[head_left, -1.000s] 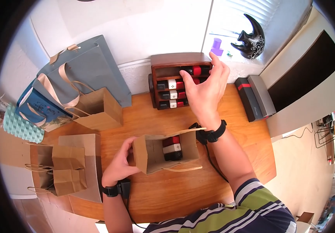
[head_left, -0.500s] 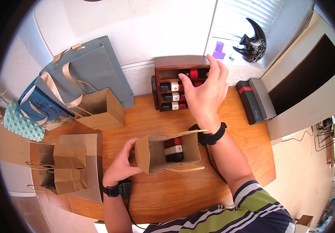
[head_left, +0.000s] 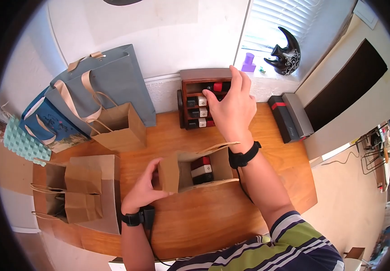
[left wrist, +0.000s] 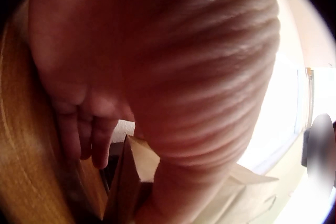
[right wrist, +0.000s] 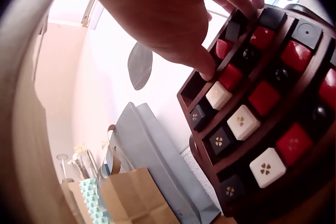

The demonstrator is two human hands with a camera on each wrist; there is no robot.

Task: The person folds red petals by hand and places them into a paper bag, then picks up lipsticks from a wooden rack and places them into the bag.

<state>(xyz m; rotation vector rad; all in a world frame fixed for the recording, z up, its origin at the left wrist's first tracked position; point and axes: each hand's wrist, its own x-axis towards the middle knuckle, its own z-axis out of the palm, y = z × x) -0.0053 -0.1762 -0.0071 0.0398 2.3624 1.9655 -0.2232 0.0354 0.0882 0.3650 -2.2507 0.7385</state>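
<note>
A brown paper bag (head_left: 170, 174) stands with its mouth toward me. My left hand (head_left: 143, 189) grips its left end, thumb and fingers on either side. Inside lie red, white and black square-ended tubes (head_left: 201, 170), like lipsticks. My right hand (head_left: 233, 108) reaches to the dark wooden rack (head_left: 210, 74), fingers spread and nearly straight. In the right wrist view its thumb lies at the left of the top-row red tube (right wrist: 224, 49), with fingertips near the row's far end. White tubes (right wrist: 243, 121) bearing gold clovers, red ones and black ones fill the lower rows.
At the back left stand a grey gift bag (head_left: 127, 77), a blue bag (head_left: 52, 124) and another paper bag (head_left: 129, 135). More paper bags (head_left: 84, 176) lie at the left edge. Dark boxes (head_left: 285, 119) stand right of the rack; a black ornament (head_left: 287, 58) is on the sill.
My right hand has shifted left across the rack, and the red tube in the top row has slid left with it. The paper bag has turned slightly in my left hand.
</note>
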